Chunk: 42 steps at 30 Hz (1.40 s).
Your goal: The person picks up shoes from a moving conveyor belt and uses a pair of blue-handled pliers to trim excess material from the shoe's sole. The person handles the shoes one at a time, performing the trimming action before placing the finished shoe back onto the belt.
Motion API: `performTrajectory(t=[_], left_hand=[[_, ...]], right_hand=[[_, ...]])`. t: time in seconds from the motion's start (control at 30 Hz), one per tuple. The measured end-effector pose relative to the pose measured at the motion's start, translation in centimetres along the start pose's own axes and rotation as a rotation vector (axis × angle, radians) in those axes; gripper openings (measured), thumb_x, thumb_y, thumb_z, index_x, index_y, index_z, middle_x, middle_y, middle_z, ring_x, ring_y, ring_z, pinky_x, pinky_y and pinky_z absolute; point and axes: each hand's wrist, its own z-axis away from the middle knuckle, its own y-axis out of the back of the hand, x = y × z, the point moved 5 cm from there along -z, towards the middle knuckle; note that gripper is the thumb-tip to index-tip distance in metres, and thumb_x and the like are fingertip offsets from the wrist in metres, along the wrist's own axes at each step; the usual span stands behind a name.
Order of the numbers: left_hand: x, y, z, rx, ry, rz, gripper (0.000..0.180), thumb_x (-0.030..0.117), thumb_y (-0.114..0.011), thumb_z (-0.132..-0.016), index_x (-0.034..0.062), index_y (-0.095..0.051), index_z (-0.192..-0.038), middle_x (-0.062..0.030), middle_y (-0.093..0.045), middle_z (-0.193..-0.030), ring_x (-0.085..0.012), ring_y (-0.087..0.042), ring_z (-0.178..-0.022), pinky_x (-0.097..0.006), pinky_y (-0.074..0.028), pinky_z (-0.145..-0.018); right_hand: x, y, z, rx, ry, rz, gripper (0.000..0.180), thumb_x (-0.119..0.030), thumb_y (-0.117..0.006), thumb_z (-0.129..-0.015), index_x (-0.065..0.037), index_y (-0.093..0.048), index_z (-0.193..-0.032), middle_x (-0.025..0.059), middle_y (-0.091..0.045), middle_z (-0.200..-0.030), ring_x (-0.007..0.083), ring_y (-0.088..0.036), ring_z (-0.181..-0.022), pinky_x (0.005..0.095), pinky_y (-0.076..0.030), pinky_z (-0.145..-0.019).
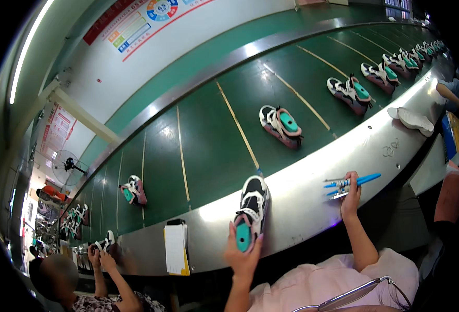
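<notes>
A black, white and pink sneaker rests on the metal ledge with its toe pointing away from me. Inside its opening sits a teal insert with a dark hole. My left hand is closed around the heel, thumb and fingers on either side. Raised over the ledge to the right, my right hand grips a blue-handled tool together with slim silver pieces, whose exact kind I cannot make out. Farther off on the green belt stands another such sneaker with its teal insert.
A green conveyor belt with pale cross lines carries several more sneakers. On the ledge lie a notepad and a white shoe-shaped piece. At left a co-worker's hands handle a shoe; another person's arm shows at far right.
</notes>
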Motion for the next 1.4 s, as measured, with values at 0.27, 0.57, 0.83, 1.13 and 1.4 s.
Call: performTrajectory(t=[0.27, 0.57, 0.83, 1.13, 1.4], left_hand=[[2.7, 1.2, 0.1, -0.662, 0.311, 0.163, 0.064, 0.024, -0.065, -0.078, 0.0012, -0.037, -0.13, -0.0207, -0.056, -0.106, -0.0345, -0.059, -0.095, -0.037, -0.047, -0.079], [-8.0, -9.0, -14.3, -0.587, 0.426, 0.365, 0.044, 0.044, -0.063, -0.077, 0.0012, -0.068, -0.085, -0.0104, -0.065, -0.087, -0.0158, -0.061, -0.083, -0.025, -0.045, -0.076], [0.7, -3.4, -11.5, -0.233, 0.207, 0.59, 0.042, 0.011, -0.08, -0.057, -0.0001, -0.059, -0.091, -0.0095, -0.063, -0.088, -0.0143, -0.061, -0.076, -0.028, -0.051, -0.07], [8.5, 2.2, -4.2, -0.097, -0.13, 0.509, 0.042, 0.004, -0.083, -0.054, -0.0022, -0.064, -0.091, -0.0129, -0.067, -0.086, -0.0181, -0.065, -0.078, -0.028, -0.052, -0.072], [9.8, 1.6, -4.4, -0.126, -0.242, 0.478, 0.04, 0.007, -0.081, -0.058, 0.0045, -0.066, -0.095, -0.0099, -0.066, -0.077, -0.0176, -0.065, -0.068, -0.024, -0.051, -0.062]], right_hand=[[-0.1, -0.1, 0.2, 0.004, -0.011, -0.012, 0.025, -0.035, -0.04, -0.093, -0.016, -0.044, -0.077, -0.0065, -0.037, -0.061, 0.0004, -0.032, -0.047, 0.0172, -0.023, -0.039], [0.2, -1.3, 0.5, -0.025, -0.014, -0.042, 0.026, -0.036, -0.039, -0.093, -0.015, -0.045, -0.079, -0.0053, -0.037, -0.06, 0.0016, -0.032, -0.046, 0.0172, -0.023, -0.039], [0.4, -1.1, 0.9, -0.04, 0.019, -0.063, 0.024, -0.033, -0.041, -0.093, -0.014, -0.045, -0.078, -0.0034, -0.04, -0.059, 0.0025, -0.035, -0.046, 0.0172, -0.026, -0.039], [-1.8, -2.7, 2.8, -0.113, -0.006, -0.117, 0.016, -0.028, -0.046, -0.092, -0.012, -0.047, -0.09, -0.0025, -0.043, -0.069, 0.0036, -0.039, -0.049, 0.0182, -0.03, -0.041], [-11.3, -8.6, 12.3, -0.56, 0.265, -0.244, 0.049, -0.018, -0.071, -0.074, -0.01, -0.03, -0.099, 0.0069, -0.04, -0.087, 0.013, -0.053, -0.057, 0.0212, -0.047, -0.04]])
